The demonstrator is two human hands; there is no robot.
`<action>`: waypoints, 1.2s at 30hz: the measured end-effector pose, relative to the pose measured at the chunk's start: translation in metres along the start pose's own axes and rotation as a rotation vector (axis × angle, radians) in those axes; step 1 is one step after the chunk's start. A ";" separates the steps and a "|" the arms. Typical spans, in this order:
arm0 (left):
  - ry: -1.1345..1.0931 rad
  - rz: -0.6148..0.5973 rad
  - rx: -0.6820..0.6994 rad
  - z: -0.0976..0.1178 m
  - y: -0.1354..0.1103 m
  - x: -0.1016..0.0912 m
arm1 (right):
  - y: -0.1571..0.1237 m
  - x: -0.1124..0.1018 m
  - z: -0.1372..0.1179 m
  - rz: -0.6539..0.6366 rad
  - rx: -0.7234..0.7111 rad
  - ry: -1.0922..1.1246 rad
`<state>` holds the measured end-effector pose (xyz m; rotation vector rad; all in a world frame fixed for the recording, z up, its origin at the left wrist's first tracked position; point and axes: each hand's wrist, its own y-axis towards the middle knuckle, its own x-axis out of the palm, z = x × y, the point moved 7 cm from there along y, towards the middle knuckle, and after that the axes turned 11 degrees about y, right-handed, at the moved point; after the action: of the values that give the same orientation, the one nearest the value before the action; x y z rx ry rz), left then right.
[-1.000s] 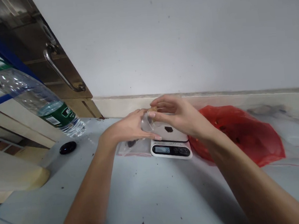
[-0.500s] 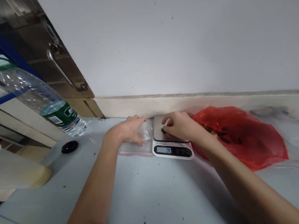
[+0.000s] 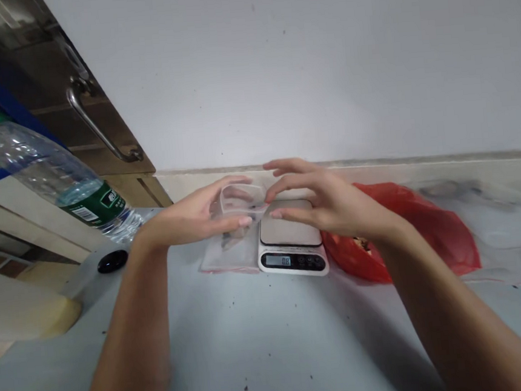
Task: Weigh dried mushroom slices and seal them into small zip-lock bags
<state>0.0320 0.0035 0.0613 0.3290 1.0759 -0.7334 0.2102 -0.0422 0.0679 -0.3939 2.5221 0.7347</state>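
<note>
My left hand [image 3: 189, 219] grips a small clear plastic bag [image 3: 239, 204] between thumb and fingers, its mouth held wide and facing up. At the bag's right edge, my right hand [image 3: 338, 199] has its fingers spread, with nothing visible in them. Below the hands lies a digital kitchen scale [image 3: 289, 234]; its plate looks bare and the display reads about 0.8. A stack of flat clear bags [image 3: 232, 260] rests against the scale's left side. To the right, a red plastic bag [image 3: 441, 234] lies open with dried brownish pieces in it, partly behind my right forearm.
On the left stand a large water bottle [image 3: 92, 204] with a green label and a pale translucent container [image 3: 28, 301]. A black oval object [image 3: 112, 261] lies beside the bottle. More clear plastic bags [image 3: 508, 216] lie at the far right. A white wall [image 3: 305, 82] rises behind.
My right hand has lifted off the scale plate, where it pinched a small dark piece, and moved to the bag's mouth. My left hand has raised a bag from the stack and spread it open.
</note>
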 end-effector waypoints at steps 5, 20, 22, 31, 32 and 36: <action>-0.138 0.117 0.192 0.029 -0.003 -0.009 | -0.003 -0.017 -0.030 0.163 -0.060 0.135; -0.005 0.584 0.274 0.062 -0.005 -0.020 | -0.017 -0.042 -0.038 0.195 0.126 -0.084; 0.082 0.616 0.317 0.071 -0.005 -0.017 | -0.014 -0.035 -0.038 0.154 0.156 -0.087; 0.088 0.540 0.444 0.087 -0.002 -0.004 | -0.010 -0.022 -0.038 0.079 0.153 -0.097; 0.095 0.528 0.451 0.087 -0.002 -0.003 | -0.011 -0.022 -0.037 0.070 0.154 -0.085; 0.234 0.534 0.486 0.087 -0.002 -0.005 | -0.016 -0.023 -0.031 0.044 0.217 0.009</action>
<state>0.0879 -0.0462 0.1058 1.0953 0.9536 -0.4688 0.2245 -0.0693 0.0959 -0.2671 2.5925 0.4690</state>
